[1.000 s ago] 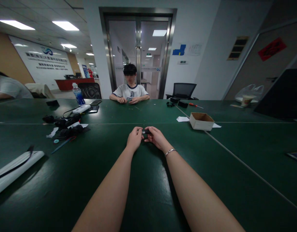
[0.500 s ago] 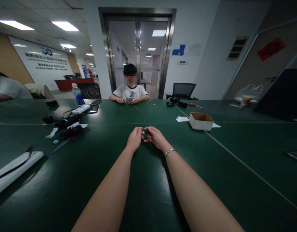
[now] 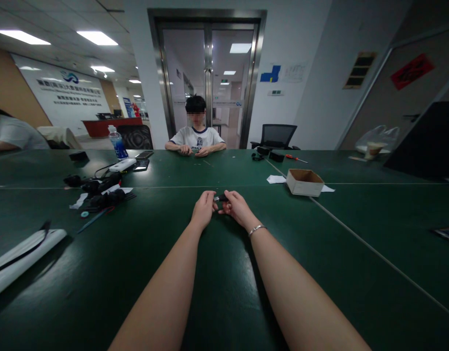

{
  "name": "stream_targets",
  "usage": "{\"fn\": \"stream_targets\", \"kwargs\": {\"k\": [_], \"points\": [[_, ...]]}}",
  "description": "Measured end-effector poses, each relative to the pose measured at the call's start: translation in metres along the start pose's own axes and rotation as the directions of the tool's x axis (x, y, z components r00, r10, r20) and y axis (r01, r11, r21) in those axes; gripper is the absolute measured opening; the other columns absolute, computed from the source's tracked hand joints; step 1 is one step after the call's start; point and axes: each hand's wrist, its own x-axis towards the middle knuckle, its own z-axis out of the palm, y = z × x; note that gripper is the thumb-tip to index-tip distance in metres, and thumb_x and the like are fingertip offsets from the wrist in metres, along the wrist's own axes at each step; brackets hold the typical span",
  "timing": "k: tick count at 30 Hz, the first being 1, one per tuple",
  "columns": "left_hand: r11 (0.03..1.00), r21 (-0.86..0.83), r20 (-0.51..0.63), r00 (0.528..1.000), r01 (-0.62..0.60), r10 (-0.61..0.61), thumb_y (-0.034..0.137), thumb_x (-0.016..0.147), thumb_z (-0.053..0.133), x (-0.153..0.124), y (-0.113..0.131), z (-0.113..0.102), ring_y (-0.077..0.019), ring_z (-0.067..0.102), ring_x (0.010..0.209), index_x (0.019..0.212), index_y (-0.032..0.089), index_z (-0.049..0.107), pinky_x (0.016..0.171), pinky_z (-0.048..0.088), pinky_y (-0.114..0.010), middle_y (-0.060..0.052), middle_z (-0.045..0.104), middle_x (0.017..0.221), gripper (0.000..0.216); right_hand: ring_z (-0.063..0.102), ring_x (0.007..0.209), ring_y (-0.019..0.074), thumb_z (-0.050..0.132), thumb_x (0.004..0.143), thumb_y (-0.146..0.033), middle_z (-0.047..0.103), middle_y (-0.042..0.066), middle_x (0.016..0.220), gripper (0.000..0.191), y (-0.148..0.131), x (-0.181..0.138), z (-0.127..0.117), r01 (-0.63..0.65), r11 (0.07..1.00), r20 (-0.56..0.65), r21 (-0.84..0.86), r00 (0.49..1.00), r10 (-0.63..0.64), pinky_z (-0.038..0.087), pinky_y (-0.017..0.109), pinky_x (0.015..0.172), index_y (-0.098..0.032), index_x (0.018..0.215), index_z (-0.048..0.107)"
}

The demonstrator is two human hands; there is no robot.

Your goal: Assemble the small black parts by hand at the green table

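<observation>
Both my arms stretch forward over the dark green table (image 3: 217, 292). My left hand (image 3: 203, 208) and my right hand (image 3: 237, 207) meet in the middle, fingers pinched on a small black part (image 3: 221, 198) with a pale metal end held between them, just above the table. A thin bracelet (image 3: 257, 228) circles my right wrist.
A small open cardboard box (image 3: 303, 182) sits on white papers to the right. Black parts, cables and a blue tool (image 3: 98, 192) lie to the left, with a water bottle (image 3: 117, 143) behind. A white padded strip (image 3: 19, 256) is near left. A person (image 3: 195, 136) sits opposite; another at far left.
My hands have stayed together on the small part, shifting only slightly upward in the picture. Nothing else has moved.
</observation>
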Motion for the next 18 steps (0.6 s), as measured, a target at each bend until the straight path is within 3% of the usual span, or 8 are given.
{"fn": "stream_targets", "kwargs": {"k": [6, 11, 15, 18], "points": [[1.0, 0.006, -0.045, 0.999, -0.02, 0.02, 0.028, 0.085, 0.052, -0.0009, 0.0049, -0.0001, -0.0129, 0.058, 0.069, 0.106, 0.02, 0.059, 0.065, 0.043, -0.023, -0.001, 0.062, 0.078, 0.024, 0.049, 0.038, 0.0087, 0.064, 0.089, -0.041, 0.055, -0.004, 0.054, 0.031, -0.0005, 0.0002, -0.0013, -0.014, 1.0, 0.019, -0.013, 1.0, 0.014, 0.059, 0.028, 0.05, -0.019, 0.077, 0.045], [1.0, -0.011, -0.035, 0.999, 0.0, 0.0, 0.038, 0.091, 0.042, -0.0015, 0.0053, -0.0008, -0.0126, 0.053, 0.054, 0.103, 0.018, 0.058, 0.054, 0.04, -0.023, 0.001, 0.055, 0.062, 0.028, 0.051, 0.039, 0.0092, 0.064, 0.089, -0.038, 0.057, -0.002, 0.054, 0.029, -0.0017, -0.001, -0.0009, -0.025, 1.0, 0.036, -0.018, 0.999, 0.025, 0.057, 0.025, 0.048, -0.018, 0.077, 0.047], [0.999, 0.004, -0.106, 0.993, -0.053, 0.053, 0.029, 0.086, 0.054, 0.001, 0.0003, -0.0008, -0.0126, 0.059, 0.068, 0.107, 0.019, 0.057, 0.065, 0.043, -0.022, 0.0, 0.061, 0.074, 0.024, 0.051, 0.039, 0.0088, 0.062, 0.091, -0.035, 0.058, -0.001, 0.056, 0.026, -0.0025, -0.0019, -0.0008, -0.022, 1.0, 0.061, -0.015, 0.998, 0.023, 0.059, 0.027, 0.052, -0.017, 0.077, 0.05], [0.999, -0.031, -0.107, 0.994, -0.01, 0.007, 0.032, 0.084, 0.057, 0.0022, -0.0007, -0.0002, -0.0134, 0.059, 0.069, 0.105, 0.018, 0.057, 0.067, 0.044, -0.023, -0.001, 0.063, 0.076, 0.025, 0.052, 0.04, 0.0091, 0.063, 0.091, -0.035, 0.059, -0.001, 0.056, 0.026, -0.0021, -0.0013, -0.0005, -0.028, 1.0, 0.045, -0.013, 0.999, 0.028, 0.06, 0.027, 0.052, -0.018, 0.076, 0.049]]}}
